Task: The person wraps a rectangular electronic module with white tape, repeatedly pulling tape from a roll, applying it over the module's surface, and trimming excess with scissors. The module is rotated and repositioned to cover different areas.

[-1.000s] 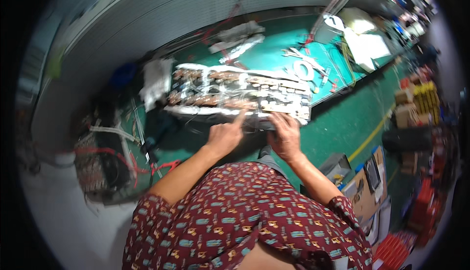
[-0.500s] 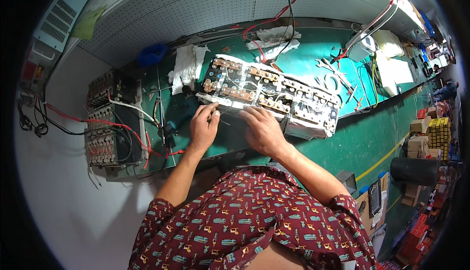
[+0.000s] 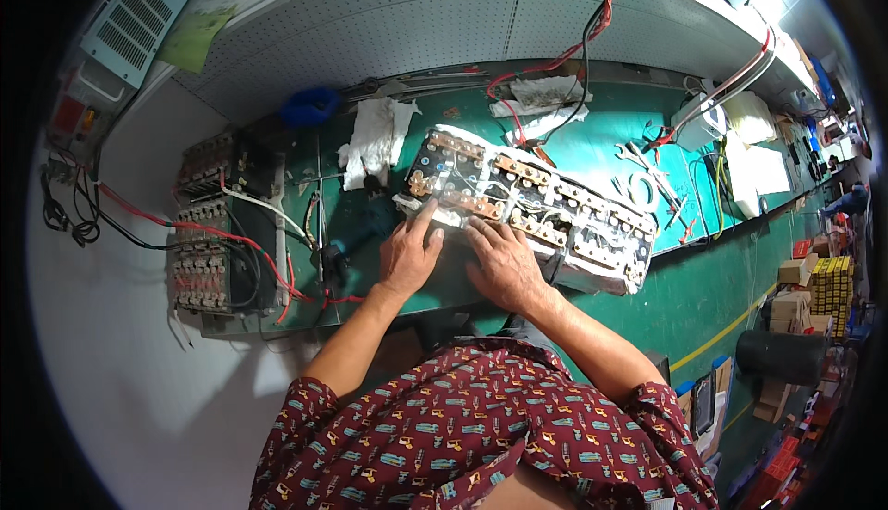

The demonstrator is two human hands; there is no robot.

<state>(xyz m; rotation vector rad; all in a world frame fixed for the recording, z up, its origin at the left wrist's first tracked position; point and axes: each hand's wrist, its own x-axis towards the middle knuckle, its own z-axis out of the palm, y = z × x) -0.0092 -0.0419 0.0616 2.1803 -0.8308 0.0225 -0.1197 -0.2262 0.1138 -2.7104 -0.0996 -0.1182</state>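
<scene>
Two hands lie flat, fingers spread, on the battery module (image 3: pixel 527 209): left hand (image 3: pixel 410 256) and right hand (image 3: pixel 502 265) at its near edge; press evenly, avoiding the copper busbars (image 3: pixel 481 203).

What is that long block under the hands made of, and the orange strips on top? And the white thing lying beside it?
The long block looks wrapped in clear, shiny plastic film, which glints and wrinkles. The strips on top look like copper: orange-brown metal with a dull shine. The white cloth looks like soft fabric or paper, crumpled and matte. Both the left hand and the right hand rest on the block's near edge.
</scene>
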